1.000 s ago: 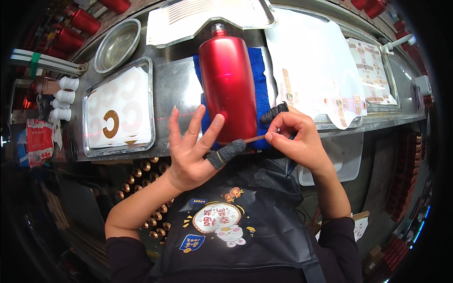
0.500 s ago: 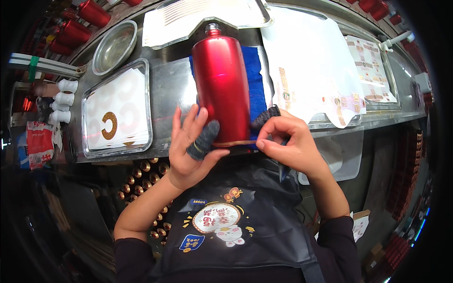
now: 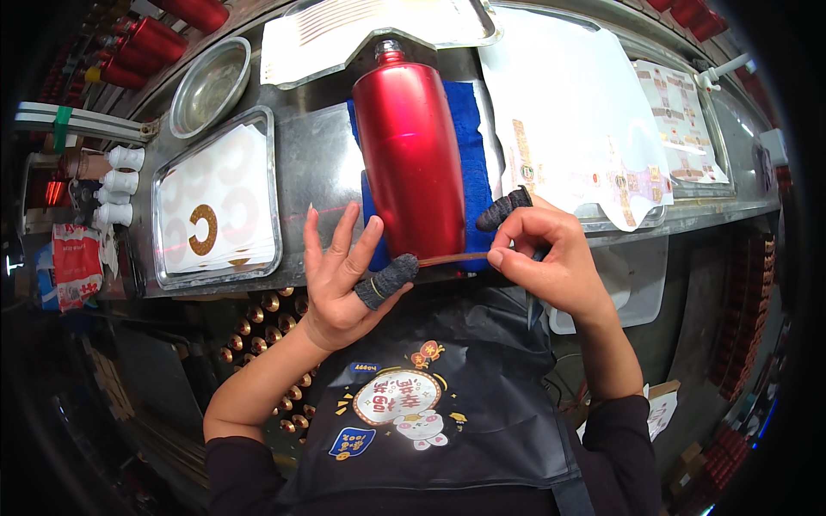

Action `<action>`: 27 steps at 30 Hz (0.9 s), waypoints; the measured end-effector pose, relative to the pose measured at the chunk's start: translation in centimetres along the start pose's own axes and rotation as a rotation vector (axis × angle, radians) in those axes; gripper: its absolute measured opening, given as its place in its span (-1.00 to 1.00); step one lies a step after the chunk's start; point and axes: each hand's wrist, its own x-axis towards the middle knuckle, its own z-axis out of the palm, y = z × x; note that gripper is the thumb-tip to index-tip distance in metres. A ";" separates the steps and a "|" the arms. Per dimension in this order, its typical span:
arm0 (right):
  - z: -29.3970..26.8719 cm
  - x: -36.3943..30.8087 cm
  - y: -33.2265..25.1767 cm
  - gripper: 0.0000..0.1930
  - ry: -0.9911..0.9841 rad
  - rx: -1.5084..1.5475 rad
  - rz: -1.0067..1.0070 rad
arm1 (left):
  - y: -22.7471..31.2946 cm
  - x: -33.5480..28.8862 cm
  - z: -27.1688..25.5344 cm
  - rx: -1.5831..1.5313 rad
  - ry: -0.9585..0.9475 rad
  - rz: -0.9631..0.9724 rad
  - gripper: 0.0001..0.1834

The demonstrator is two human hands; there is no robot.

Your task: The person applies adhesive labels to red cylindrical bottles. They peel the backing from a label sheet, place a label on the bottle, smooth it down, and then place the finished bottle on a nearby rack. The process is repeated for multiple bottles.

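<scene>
A glossy red bottle (image 3: 411, 159) with a clear neck lies on a blue cloth (image 3: 476, 155), its base toward me. Across that base runs a thin brown-gold strip (image 3: 456, 257). My right hand (image 3: 551, 258) pinches the strip's right end between thumb and forefinger. Some slim dark tool (image 3: 532, 311) pokes out below that palm, its kind unclear. One right finger wears a dark knit finger sleeve. At the base's left corner, my left hand (image 3: 340, 288) has its fingers spread. Its sleeved forefinger presses the strip's left end against the bottle.
To the left, a metal tray (image 3: 277, 206) carries white sheets with a gold C-shaped sticker (image 3: 203, 230). Behind it stands a metal bowl (image 3: 209, 90). White backing sheets (image 3: 568, 103) with gold stickers spread at right. Gold caps (image 3: 258, 344) sit below the table edge.
My right hand has moved a little right, drawing the strip out past the base. My left forefinger has come down onto the strip's left end. The bottle's base has shifted slightly right.
</scene>
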 end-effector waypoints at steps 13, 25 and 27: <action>0.1 -0.2 -0.2 -0.90 0.036 0.011 -0.055 | -0.6 0.2 -0.2 0.026 -0.035 0.080 -0.54; 0.9 0.8 1.2 -0.87 0.013 0.006 0.002 | 1.2 4.3 -0.3 0.128 -0.008 0.137 -0.57; 1.1 0.9 1.2 -0.88 0.008 0.001 -0.007 | 1.4 5.0 0.5 0.140 0.054 0.104 -0.60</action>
